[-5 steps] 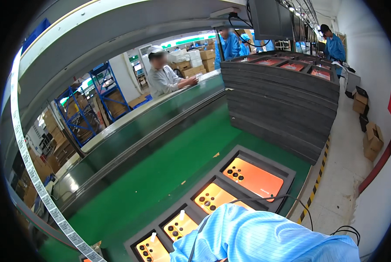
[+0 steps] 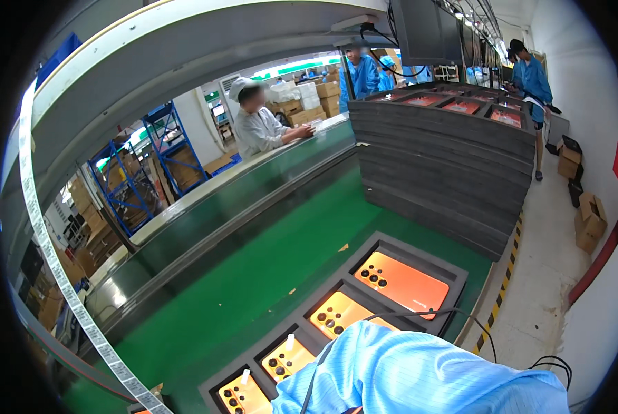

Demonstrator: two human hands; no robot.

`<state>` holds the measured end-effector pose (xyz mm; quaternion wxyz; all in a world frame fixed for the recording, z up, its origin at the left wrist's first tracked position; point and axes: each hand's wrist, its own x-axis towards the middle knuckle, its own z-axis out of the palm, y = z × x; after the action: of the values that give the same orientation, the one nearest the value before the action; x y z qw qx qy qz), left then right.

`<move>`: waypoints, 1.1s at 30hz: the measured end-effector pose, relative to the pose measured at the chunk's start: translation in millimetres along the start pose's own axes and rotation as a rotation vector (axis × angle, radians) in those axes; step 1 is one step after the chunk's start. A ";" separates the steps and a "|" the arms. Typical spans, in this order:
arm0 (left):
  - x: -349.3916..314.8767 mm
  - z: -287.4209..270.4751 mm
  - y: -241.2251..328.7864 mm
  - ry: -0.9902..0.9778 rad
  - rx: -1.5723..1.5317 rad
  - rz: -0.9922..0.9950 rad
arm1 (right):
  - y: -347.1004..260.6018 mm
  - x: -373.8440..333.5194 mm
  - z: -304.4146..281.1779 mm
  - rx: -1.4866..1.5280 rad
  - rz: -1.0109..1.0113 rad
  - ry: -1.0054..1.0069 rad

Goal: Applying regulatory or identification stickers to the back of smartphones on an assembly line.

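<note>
A light-blue striped sleeve [image 2: 426,369] of mine fills the lower middle and lies over part of a dark grey foam tray [image 2: 454,265]. Neither of my hands shows; the sleeve and the lower edge hide them. Orange phones lie back up in the tray's compartments: one at the far end [image 2: 412,286], a second [image 2: 350,310] partly under the sleeve, and two nearer ones [image 2: 298,355] [image 2: 243,397]. Small white tabs [image 2: 290,342] stick up from the two nearer phones. A thin black cable [image 2: 419,314] runs across the tray and the sleeve.
A tall stack of dark foam trays [image 2: 447,172] stands on the green belt [image 2: 254,276] beyond. A curved strip of white labels [image 2: 60,276] hangs at left. Across the line works a person in white [image 2: 257,127]; another in blue [image 2: 532,79] stands at far right. Cartons [image 2: 589,222] line the wall.
The person in blue at far right has shifted, and a leg now shows beside the stack. The person in white has turned the head slightly. My sleeve and the phones stay nearly as they were.
</note>
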<state>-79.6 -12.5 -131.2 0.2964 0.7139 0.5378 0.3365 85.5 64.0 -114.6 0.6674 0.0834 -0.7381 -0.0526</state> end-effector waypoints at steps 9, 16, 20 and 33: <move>33.5 30.1 -16.6 0.014 -0.426 -0.263 | 18.0 20.0 -45.0 0.008 -0.050 -0.078; 39.9 33.9 -92.6 0.204 -0.620 -0.440 | 9.0 1.0 -143.2 -0.045 0.335 -0.486; 49.1 37.7 -83.7 0.231 -0.504 -0.288 | 0.2 -38.3 -154.2 -0.071 0.743 -0.288; 24.2 28.3 -52.2 0.368 -0.078 -0.079 | 2.7 -14.6 -178.4 0.281 1.426 -0.262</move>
<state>-81.9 22.1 -185.1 0.2336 0.6066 0.5970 0.4702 264.1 75.5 -109.8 0.4287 -0.3389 -0.6865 0.4797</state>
